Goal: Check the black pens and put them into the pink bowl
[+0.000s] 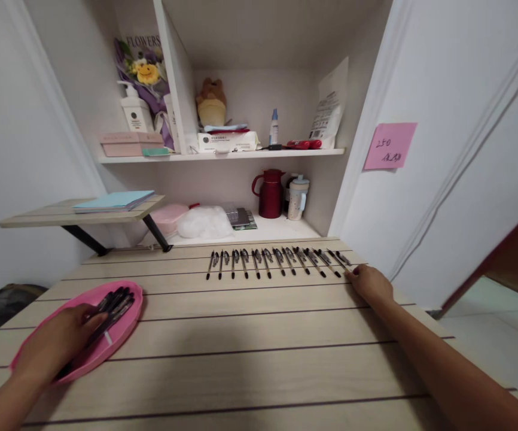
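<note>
At the left, a pink tray (136,299) holds a bunch of black pens (118,304). My left hand (59,338) reaches over this tray, its fingers closed around part of the bunch. Across the table runs a row of uncapped-looking pens (256,264), each with a short dark piece like a cap (244,255) beside its upper part. At the row's right end, the fingertips of my right hand (371,284) pinch the lower end of the last pen (340,261). That end is hidden by the fingers.
The slatted wooden table (259,371) meets a white shelf unit (223,157). A small raised shelf (39,214) with blue papers (114,200) stands at the back left. Behind the row are a bundle of clear plastic (205,222), a red jug (270,194) and a cup (298,199).
</note>
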Motion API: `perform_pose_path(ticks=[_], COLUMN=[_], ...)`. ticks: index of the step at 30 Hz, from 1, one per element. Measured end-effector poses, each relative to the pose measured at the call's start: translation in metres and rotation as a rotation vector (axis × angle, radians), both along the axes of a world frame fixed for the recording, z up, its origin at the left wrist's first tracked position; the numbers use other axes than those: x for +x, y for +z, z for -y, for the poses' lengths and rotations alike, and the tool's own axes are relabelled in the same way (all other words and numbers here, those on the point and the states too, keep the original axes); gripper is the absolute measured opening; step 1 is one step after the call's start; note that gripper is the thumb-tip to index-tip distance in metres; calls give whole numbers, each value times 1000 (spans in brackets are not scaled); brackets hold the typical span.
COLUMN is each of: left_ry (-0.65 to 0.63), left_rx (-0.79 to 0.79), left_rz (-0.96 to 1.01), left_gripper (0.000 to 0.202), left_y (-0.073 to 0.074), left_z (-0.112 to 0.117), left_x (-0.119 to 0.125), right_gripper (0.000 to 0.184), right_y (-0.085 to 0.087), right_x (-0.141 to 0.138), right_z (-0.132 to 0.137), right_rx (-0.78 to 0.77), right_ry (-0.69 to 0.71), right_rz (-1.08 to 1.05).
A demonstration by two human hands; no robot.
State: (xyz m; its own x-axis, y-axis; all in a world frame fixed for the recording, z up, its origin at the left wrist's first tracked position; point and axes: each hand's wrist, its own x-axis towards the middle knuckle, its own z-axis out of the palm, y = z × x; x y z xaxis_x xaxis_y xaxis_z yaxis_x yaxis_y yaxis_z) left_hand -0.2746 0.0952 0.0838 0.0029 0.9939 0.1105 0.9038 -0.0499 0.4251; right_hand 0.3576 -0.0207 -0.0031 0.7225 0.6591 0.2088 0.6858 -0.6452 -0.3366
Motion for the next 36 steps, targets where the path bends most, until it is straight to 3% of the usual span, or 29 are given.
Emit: perform_pose_path(ticks=[4, 7, 9, 10, 13, 16, 19, 21, 24, 28, 30, 33, 36], left_ry=[-14, -157, -304, -369, -410, -355, -317, -303, -291, -329, -351, -373, -379], left_rx=[203, 292, 132, -57, -453, -564, -571, -595, -671, -692, -676, -658, -649], left_rz=[-128, 158, 473, 641, 1132, 1435, 1573, 1609, 1646, 1620, 1608, 1612, 1610], left_gripper=[38, 28, 25, 29, 45, 44, 35, 32, 34, 34, 32, 31, 32], left_y=[12, 12, 7, 3, -11, -25, -39, -49, -60, -65, -65, -65, -66], left_z=[16, 29, 40, 46, 63, 76, 83, 85, 87, 90, 91, 91, 91], left_x=[35, 90, 139, 166, 242, 299, 327, 333, 332, 330, 330, 331, 331], right_gripper=[19, 21, 23, 21, 26, 27, 27, 26, 24, 22, 27, 39, 43], right_y=[5, 11, 14, 15, 17, 18, 19, 21, 29, 35, 31, 17, 6], right_x=[1, -15, -41, -59, -120, -170, -187, -175, -125, -34, 1, 26, 30], right_z=[3, 3, 1, 1, 4, 16, 28, 31, 27, 12, 4, -6, -16], right_rx=[193, 294, 398, 555, 575, 550, 491, 393, 342, 363, 195, 31, -6], right_ry=[-38, -38, 30, 139, 315, 524, 603, 615, 513, 187, -34, -82, -86], right_rz=[-150, -213, -318, -539, -729, -1010, -974, -813, -579, -359, -182, -114, -106])
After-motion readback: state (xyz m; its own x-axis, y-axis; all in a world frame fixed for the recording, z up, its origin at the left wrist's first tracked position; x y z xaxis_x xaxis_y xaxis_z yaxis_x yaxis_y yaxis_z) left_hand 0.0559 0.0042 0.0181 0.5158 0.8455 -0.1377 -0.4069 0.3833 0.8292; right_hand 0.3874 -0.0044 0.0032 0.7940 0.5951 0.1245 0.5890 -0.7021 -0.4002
